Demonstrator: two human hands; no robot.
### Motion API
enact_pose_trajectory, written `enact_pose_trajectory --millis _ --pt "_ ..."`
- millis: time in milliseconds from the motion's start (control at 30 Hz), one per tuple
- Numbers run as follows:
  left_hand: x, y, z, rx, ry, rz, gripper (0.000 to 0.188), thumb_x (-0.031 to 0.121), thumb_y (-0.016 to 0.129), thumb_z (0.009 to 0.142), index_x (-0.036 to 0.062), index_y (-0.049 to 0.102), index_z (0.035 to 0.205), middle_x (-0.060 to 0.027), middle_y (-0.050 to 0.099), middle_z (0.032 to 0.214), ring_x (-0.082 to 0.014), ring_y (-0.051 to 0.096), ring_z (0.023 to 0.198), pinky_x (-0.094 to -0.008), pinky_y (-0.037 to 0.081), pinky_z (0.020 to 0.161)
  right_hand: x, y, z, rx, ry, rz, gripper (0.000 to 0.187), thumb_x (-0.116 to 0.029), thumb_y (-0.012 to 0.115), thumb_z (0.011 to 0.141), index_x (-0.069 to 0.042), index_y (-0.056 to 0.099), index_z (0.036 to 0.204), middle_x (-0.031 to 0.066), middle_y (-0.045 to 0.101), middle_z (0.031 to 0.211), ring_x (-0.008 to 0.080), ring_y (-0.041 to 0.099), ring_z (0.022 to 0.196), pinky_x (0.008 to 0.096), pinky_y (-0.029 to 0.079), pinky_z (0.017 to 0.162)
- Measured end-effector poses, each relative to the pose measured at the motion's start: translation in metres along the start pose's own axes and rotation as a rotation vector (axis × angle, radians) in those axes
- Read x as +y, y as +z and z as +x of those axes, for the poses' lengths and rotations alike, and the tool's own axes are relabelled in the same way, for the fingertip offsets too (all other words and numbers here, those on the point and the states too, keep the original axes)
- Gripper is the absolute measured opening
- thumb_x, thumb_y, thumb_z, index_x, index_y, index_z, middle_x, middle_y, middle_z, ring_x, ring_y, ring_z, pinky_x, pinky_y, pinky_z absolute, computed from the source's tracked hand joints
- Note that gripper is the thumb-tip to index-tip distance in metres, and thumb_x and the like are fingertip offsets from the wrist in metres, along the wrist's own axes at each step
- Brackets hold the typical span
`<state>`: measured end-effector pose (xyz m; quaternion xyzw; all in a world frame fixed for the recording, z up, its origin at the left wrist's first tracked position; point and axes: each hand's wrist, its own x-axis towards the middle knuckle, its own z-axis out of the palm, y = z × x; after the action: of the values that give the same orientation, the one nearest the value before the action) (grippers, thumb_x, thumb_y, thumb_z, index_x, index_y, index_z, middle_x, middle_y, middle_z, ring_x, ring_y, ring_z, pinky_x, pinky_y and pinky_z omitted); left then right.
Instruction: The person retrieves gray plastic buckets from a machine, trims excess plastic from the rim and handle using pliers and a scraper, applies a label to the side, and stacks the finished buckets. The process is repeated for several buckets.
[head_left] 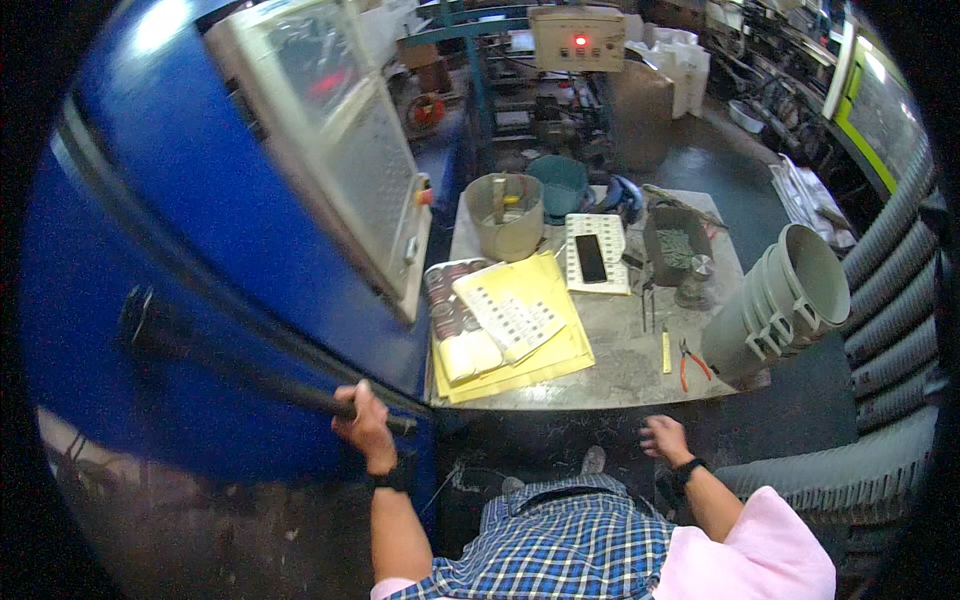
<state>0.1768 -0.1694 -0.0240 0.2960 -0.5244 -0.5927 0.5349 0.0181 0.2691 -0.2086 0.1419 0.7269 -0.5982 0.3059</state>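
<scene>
My left hand [364, 420] is closed around the end of a dark bar handle [290, 390], which runs along the blue machine panel [250, 240] on the left. Over the floor, just short of the table's front edge, hangs my right hand [664, 438]. Its fingers are loosely bent and a little apart, and nothing shows in them. Closest to it on the table [600, 370] lie orange-handled pliers [686, 366] and a yellow, thin tool [666, 352].
Yellow sheets with printed papers [510, 325], a phone [591, 259], a translucent bucket [503, 218] and a tray of pellets [672, 240] occupy the table. Stacked grey buckets [770, 310] lean at its right. Thick grey hoses [890, 310] line the right side.
</scene>
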Motion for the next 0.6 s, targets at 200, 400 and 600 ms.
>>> enact_pose_trajectory --millis 200,400,600 --pt "0.03 -0.009 -0.016 -0.085 0.008 0.093 0.025 0.016 0.066 0.08 0.0105 0.049 0.061 0.0026 0.046 0.052 -0.0084 0.042 0.045 -0.0246 0.032 0.046 -0.047 0.106 -0.06 -0.58 -0.775 -0.785 0.024 -0.02 0.057 0.085 -0.001 0.059 0.1 0.0185 0.063 0.094 0.0358 0.06 0.087 0.0377 0.05 0.076" --pt "0.037 -0.037 -0.054 0.093 -0.081 0.15 0.025 0.016 0.069 0.075 0.0121 0.051 0.058 0.0033 0.05 0.057 -0.0075 0.043 0.046 -0.0248 0.033 0.044 0.001 0.097 -0.055 -0.867 -0.777 -1.039 0.023 -0.021 0.059 0.086 -0.004 0.064 0.101 0.0145 0.066 0.096 0.023 0.064 0.087 0.0333 0.049 0.076" --pt "0.041 -0.11 -0.097 0.177 -0.061 0.077 0.028 0.021 0.07 0.077 0.0112 0.052 0.059 0.005 0.045 0.052 -0.0056 0.038 0.046 -0.025 0.028 0.043 0.019 0.141 0.019 -1.013 -0.848 -1.139 0.032 -0.021 0.066 0.079 -0.001 0.06 0.103 0.0225 0.063 0.087 0.0353 0.062 0.082 0.0385 0.05 0.072"
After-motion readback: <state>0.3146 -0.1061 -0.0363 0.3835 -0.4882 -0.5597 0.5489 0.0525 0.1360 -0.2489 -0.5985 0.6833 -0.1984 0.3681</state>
